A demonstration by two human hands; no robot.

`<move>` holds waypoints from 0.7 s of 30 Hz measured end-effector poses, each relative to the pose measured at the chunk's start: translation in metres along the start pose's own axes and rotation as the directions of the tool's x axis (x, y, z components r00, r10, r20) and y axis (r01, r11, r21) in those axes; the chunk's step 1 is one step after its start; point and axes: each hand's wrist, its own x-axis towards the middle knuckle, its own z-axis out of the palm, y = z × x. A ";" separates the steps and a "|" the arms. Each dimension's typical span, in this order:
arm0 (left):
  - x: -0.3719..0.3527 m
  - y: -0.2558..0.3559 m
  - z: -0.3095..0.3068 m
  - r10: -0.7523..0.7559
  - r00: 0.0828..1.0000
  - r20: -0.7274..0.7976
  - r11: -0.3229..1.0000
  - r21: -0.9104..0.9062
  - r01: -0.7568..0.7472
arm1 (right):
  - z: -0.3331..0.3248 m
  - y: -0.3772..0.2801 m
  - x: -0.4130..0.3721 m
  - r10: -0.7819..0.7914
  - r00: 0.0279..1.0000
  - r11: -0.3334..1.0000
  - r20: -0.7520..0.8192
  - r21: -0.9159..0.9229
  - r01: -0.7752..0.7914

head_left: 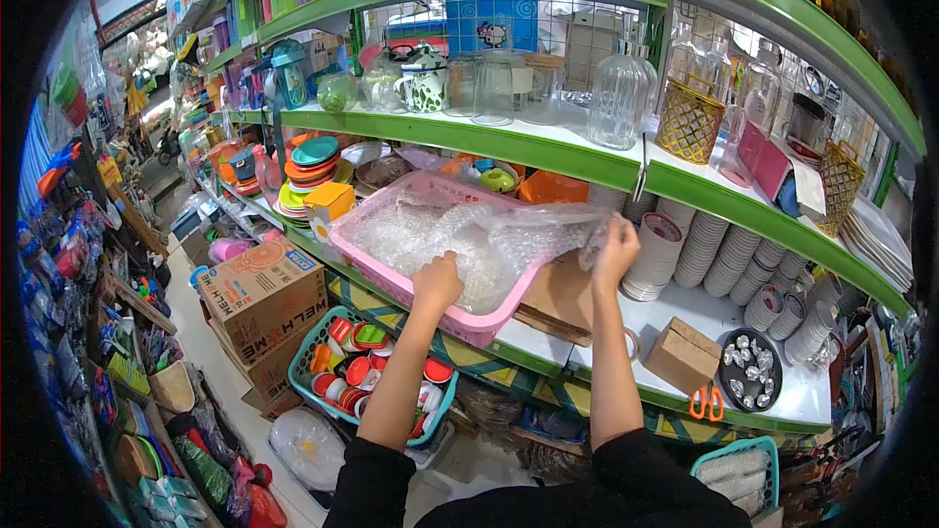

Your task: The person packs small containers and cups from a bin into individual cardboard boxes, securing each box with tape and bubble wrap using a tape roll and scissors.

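A pink plastic basket (479, 330) sits on the lower shelf, full of clear bubble wrap (411, 230). My right hand (616, 252) is closed around one end of the bubble wrap, which stretches out over the basket's right rim. Low over the front of the basket, my left hand (438, 282) is curled closed on the wrap; its fingertips are hidden from me. Under the basket's right side lies a flat piece of brown cardboard (562, 298).
Stacked white bowls (657, 254), a small brown box (685, 356), orange-handled scissors (706, 403) and a black tray (750, 372) stand to the right. Glassware such as a ribbed bottle (622, 98) lines the shelf above. A teal basket (323, 396) and cartons (259, 298) are below left.
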 end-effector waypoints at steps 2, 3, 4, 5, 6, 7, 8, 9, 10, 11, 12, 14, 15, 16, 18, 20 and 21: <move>0.001 0.000 0.000 0.010 1.000 -0.007 1.000 -0.006 -0.010 | -0.016 -0.001 0.008 0.011 1.000 0.998 0.006 0.061 -0.012; -0.001 0.003 -0.004 0.016 1.000 -0.006 1.000 -0.007 -0.016 | -0.022 -0.006 0.009 0.021 1.000 0.992 0.015 0.123 -0.023; -0.004 0.006 -0.008 0.015 0.999 -0.031 0.999 -0.040 -0.016 | -0.027 -0.012 0.007 0.081 0.997 0.987 0.000 0.140 -0.080; -0.006 0.008 -0.011 0.012 0.998 -0.056 0.997 -0.072 -0.016 | -0.029 -0.013 0.005 0.079 0.997 0.987 -0.004 0.138 -0.077; -0.006 0.007 -0.010 0.017 0.998 -0.056 0.997 -0.073 -0.021 | -0.033 -0.013 0.002 0.118 0.993 0.970 -0.005 0.214 -0.114; -0.006 0.005 -0.007 0.035 0.988 -0.152 0.994 -0.094 -0.050 | -0.039 -0.012 -0.002 0.156 0.988 0.946 -0.004 0.287 -0.148; -0.006 0.004 -0.005 0.052 0.968 -0.247 0.990 -0.112 -0.082 | -0.051 0.004 0.002 0.117 0.989 0.951 0.095 0.274 -0.139; -0.007 0.004 -0.005 0.060 0.968 -0.245 0.989 -0.114 -0.090 | -0.058 0.002 -0.002 0.115 0.990 0.953 0.086 0.273 -0.135; -0.008 0.004 -0.005 0.072 0.909 -0.409 0.980 -0.139 -0.140 | -0.066 -0.001 -0.006 0.158 0.969 0.961 0.189 0.195 -0.195; -0.008 0.006 -0.005 0.074 0.824 -0.561 0.968 -0.157 -0.194 | -0.075 -0.004 -0.010 0.208 0.936 0.963 0.285 0.110 -0.247; -0.012 0.010 -0.009 0.080 0.825 -0.559 0.966 -0.160 -0.202 | -0.080 -0.016 -0.019 0.337 0.891 0.921 0.304 0.092 -0.380; -0.025 0.021 -0.024 0.085 0.629 -0.773 0.933 -0.160 -0.323 | -0.093 0.011 -0.020 0.419 0.867 0.880 0.268 0.114 -0.461; -0.031 0.026 -0.023 0.088 0.629 -0.773 0.930 -0.163 -0.330 | -0.099 0.021 -0.022 0.500 0.831 0.830 0.243 0.141 -0.540; -0.043 0.032 -0.017 0.077 0.700 -0.710 0.900 -0.253 -0.356 | -0.099 0.016 -0.029 0.484 0.840 0.815 0.245 0.222 -0.535; -0.072 0.050 -0.003 0.107 0.801 -0.589 0.849 -0.364 -0.382 | -0.100 -0.003 -0.039 0.488 0.823 0.791 0.291 0.252 -0.558; -0.100 0.079 -0.003 0.148 0.831 -0.536 0.830 -0.389 -0.399 | -0.103 -0.023 -0.049 0.500 0.795 0.745 0.343 0.297 -0.597; -0.115 0.093 -0.012 0.161 0.880 -0.446 0.803 -0.459 -0.380 | -0.108 -0.021 -0.050 0.499 0.799 0.748 0.336 0.298 -0.593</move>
